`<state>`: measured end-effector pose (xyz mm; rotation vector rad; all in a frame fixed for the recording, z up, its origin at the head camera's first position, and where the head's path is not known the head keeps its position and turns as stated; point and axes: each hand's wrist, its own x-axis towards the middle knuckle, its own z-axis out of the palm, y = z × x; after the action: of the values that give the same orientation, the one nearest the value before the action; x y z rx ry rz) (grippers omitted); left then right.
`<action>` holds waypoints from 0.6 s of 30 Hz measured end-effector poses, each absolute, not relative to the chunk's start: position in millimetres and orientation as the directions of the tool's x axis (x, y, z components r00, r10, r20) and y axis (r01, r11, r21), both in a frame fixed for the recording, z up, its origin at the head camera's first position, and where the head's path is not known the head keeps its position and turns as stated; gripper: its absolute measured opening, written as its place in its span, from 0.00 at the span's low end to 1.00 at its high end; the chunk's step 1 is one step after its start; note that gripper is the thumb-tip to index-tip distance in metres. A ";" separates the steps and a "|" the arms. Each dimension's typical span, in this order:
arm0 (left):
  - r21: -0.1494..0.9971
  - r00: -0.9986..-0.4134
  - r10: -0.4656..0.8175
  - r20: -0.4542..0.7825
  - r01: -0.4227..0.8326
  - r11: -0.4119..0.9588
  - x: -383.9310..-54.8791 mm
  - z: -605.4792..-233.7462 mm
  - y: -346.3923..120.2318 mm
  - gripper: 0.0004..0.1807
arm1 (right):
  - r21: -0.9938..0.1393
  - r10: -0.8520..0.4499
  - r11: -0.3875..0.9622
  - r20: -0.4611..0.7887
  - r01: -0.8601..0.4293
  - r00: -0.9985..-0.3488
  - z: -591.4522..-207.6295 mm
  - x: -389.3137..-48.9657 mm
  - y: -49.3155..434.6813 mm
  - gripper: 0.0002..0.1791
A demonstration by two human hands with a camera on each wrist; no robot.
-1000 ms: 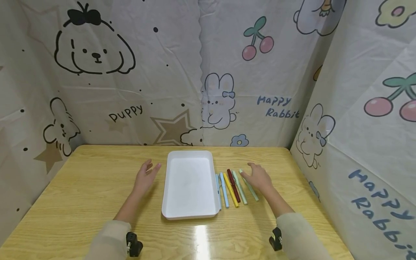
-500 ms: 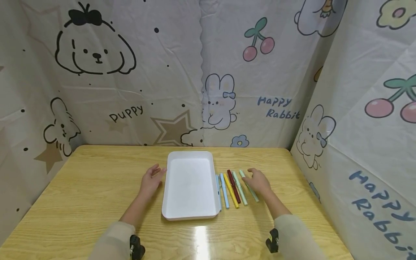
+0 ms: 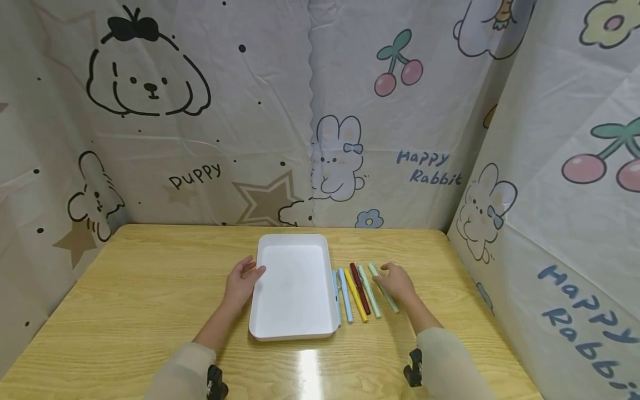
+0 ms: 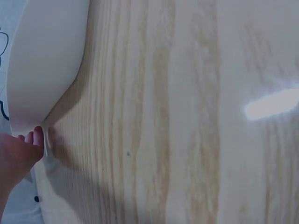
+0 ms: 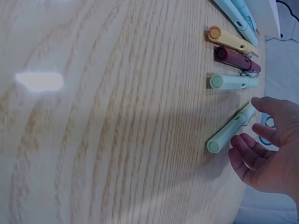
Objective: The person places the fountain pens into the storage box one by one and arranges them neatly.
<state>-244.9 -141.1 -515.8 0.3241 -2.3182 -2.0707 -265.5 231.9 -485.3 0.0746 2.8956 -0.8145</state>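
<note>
A white rectangular tray (image 3: 295,294) lies on the wooden table. My left hand (image 3: 241,286) grips its left side, thumb over the rim and fingers against the outer wall; in the left wrist view those fingers (image 4: 38,136) meet the tray's wall (image 4: 46,60). To the tray's right, the outermost light green pen (image 3: 390,300) lies slanted. Over its far end hovers my right hand (image 3: 398,282), thumb and fingers parted on either side of the pen in the right wrist view, holding nothing.
Between tray and right hand lie another light green pen (image 3: 369,291), a dark red pen (image 3: 360,289), a yellow pen (image 3: 355,294) and two blue pens (image 3: 345,294), one right against the tray. Patterned cloth (image 3: 260,128) walls the table's back and sides.
My left hand has moved right from beside the tray to its left rim and taken hold there. My right hand has shifted slightly down and left over the outermost pen. Tray and pens keep their places.
</note>
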 end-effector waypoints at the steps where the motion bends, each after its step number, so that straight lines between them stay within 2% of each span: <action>1: 0.986 -0.979 -0.166 -0.118 -0.136 0.100 -244.8 -516.4 -140.0 0.35 | -0.516 0.013 0.852 -0.146 0.088 -0.989 -485.9 -265.7 231.8 0.28; 18: 0.988 -0.983 -0.168 -0.068 -0.090 0.126 -244.5 -527.9 -128.8 0.33 | -0.527 0.054 0.843 -0.120 0.110 -0.991 -498.2 -267.6 227.3 0.23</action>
<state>-244.5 -128.8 -527.9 0.2650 -2.3119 -2.0207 -267.6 227.3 -498.2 0.1306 2.9191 -0.8432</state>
